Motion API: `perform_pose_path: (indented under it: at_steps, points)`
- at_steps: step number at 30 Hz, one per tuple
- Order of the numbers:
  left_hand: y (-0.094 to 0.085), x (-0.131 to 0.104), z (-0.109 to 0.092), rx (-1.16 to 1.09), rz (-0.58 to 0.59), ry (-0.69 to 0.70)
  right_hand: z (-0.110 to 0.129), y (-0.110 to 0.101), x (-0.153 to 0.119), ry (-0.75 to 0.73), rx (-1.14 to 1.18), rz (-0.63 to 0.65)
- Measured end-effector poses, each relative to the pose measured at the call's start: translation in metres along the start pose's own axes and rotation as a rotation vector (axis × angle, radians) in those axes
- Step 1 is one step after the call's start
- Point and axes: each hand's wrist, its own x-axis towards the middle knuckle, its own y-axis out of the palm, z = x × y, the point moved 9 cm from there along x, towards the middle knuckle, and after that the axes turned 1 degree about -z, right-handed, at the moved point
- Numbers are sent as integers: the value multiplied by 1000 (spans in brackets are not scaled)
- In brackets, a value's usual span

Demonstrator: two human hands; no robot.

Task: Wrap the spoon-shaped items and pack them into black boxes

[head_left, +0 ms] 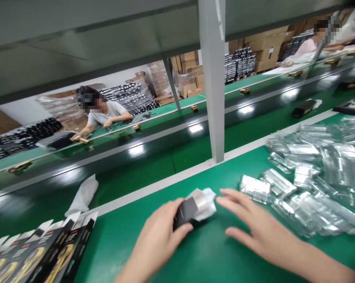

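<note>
Gripping a small black carton [185, 214] at the near edge of the green worktop [219, 255], the left hand [158, 236] pinches it between thumb and fingers, a white wrapped insert [203, 204] poking from its open end. The right hand [256, 226] hovers spread just beside it. Steadying the carton while easing the insert in squarely looks wisest. Flat printed cartons [41, 251] lie left, silvery packets [310, 173] right; beyond, the dark conveyor belt [154, 151] and a seated co-worker [105, 114].

Two hands, left [158, 236] and right [256, 226], one black box [185, 212], two co-workers [102, 112] across the belt.
</note>
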Motion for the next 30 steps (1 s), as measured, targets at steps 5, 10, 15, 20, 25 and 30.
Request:
perform_pose_path:
  at_steps: [5,10,15,20,25,30]
  points:
    - [-45,107,40,183,-127,38,-72,-81,-22,26,-357,-257]
    - [-53,201,81,226,-178,-28,-106,-61,-18,86,-556,-71]
    - [-35,234,90,177,-174,-36,-81,-23,-1,-9,-620,59]
    - [-36,207,67,86,-334,8,-41,-3,-4,-291,-680,172]
    - [-22,158,27,-55,-388,85,-25,10,-25,-543,-643,180]
    - [23,108,-29,-186,-248,207,-54,-6,-24,-336,-490,122]
